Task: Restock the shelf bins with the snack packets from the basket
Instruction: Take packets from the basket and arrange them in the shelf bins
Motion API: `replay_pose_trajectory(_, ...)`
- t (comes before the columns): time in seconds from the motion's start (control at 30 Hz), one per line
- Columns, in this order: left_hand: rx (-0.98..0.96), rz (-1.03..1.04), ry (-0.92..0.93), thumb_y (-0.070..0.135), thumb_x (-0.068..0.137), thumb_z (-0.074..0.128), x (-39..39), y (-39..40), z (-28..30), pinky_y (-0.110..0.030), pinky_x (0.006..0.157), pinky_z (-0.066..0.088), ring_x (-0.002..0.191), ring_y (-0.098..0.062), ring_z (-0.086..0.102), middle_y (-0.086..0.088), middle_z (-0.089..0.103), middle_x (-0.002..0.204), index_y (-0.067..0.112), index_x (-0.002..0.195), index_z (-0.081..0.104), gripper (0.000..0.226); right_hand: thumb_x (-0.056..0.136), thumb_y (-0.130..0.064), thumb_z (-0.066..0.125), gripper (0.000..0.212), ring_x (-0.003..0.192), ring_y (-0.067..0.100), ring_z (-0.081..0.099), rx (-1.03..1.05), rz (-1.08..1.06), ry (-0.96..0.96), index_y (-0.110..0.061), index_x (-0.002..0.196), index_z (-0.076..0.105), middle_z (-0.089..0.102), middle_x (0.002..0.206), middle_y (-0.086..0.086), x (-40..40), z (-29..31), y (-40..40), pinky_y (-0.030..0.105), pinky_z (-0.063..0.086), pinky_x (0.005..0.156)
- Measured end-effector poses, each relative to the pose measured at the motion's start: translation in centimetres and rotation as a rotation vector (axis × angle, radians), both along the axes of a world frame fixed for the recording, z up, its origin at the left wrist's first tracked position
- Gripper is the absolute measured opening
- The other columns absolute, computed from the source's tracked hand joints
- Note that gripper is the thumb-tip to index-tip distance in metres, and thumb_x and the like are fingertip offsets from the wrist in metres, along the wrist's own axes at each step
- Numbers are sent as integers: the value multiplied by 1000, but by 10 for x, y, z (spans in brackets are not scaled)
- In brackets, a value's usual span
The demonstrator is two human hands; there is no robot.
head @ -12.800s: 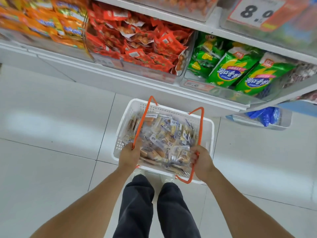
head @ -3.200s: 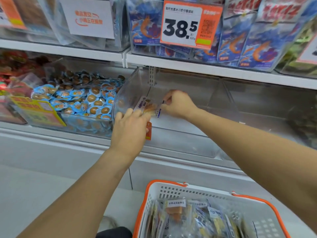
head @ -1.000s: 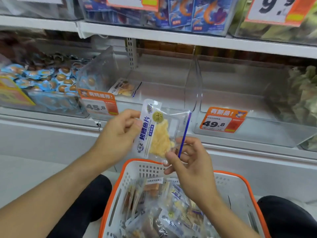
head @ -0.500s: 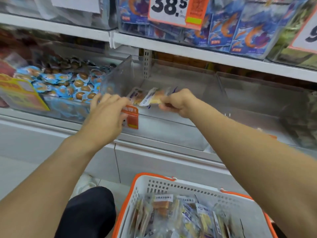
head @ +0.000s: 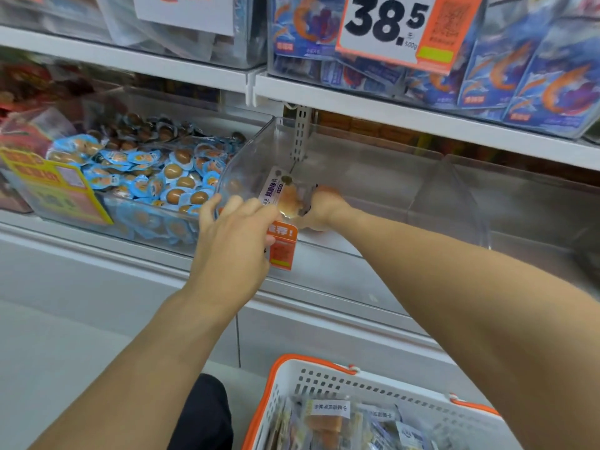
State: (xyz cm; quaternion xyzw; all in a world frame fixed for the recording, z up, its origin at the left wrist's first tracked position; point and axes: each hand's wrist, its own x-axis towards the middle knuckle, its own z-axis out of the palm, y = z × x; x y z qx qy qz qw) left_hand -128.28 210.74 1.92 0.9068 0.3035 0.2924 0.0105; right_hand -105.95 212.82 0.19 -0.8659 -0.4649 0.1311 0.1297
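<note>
One snack packet (head: 281, 194) sits in the clear bin's (head: 373, 177) front-left corner, long axis running front to back — the right hand (head: 319, 207) grasps its right edge, nearer than the left hand (head: 232, 237), fingers relaxed on the bin's front rim.

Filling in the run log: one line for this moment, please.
right hand: holds snack packet in clear bin | left hand: at bin front | basket: still stocked

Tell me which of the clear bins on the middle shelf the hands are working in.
The nearly empty clear bin in the middle, where the right hand places a fish snack packet. The egg-packet bin on its left is full; the right-side bin looks empty.
</note>
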Motion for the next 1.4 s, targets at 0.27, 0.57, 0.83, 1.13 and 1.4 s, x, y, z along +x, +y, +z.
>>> replay_pose_trajectory(0.27, -7, 6, -28, 1, 74, 75, 0, -3, -2, -50, 108, 28, 91, -26, 51, 4, 53, 82, 21, 86, 58, 29, 72, -45, 84, 52, 93, 18, 64, 99, 10, -8, -20, 115, 66, 68, 105, -3, -2, 0, -5, 29, 55, 83)
replay_pose_trajectory(0.57, -42, -3, -20, 5, 83, 69, -1, -4, 2, -48, 114, 24, 98, -27, 49, 8, 45, 86, 21, 89, 56, 21, 87, -34, 73, 29, 82, 24, 63, 135, -52, -32, -6, 89, 65, 61, 78, 5, -13, 46, -44, 32, 51, 63)
replay_pose_trajectory(0.83, -6, -189, -281, 22, 87, 65, -10, -22, 23, -42, 94, 40, 107, -26, 49, -2, 59, 106, 17, 108, 63, 21, 87, -3, 64, 12, 66, 12, 56, 862, 270, -96, -12, 95, 65, 61, 83, -1, -78, 65, -214, 13, 42, 63)
replay_pose_trajectory(1.13, -502, -495, 737, 32, 96, 52, 17, -164, -97, -38, 82, 51, 97, -24, 61, -4, 66, 107, 17, 111, 60, 23, 89, -19, 64, 26, 84, 9, 58, 249, 179, 79, -22, 114, 58, 44, 108, -10, -84, -122, -350, 39, 53, 77)
replay_pose_trajectory(1.4, -523, -174, 970, 42, 92, 58, -1, -199, -209, -50, 114, 27, 142, -34, 27, -9, 29, 155, 19, 155, 17, 79, 95, -28, 62, 51, 120, 25, 57, -211, 76, 389, -12, 141, 46, 54, 136, 10, -95, -194, -360, 33, 48, 98)
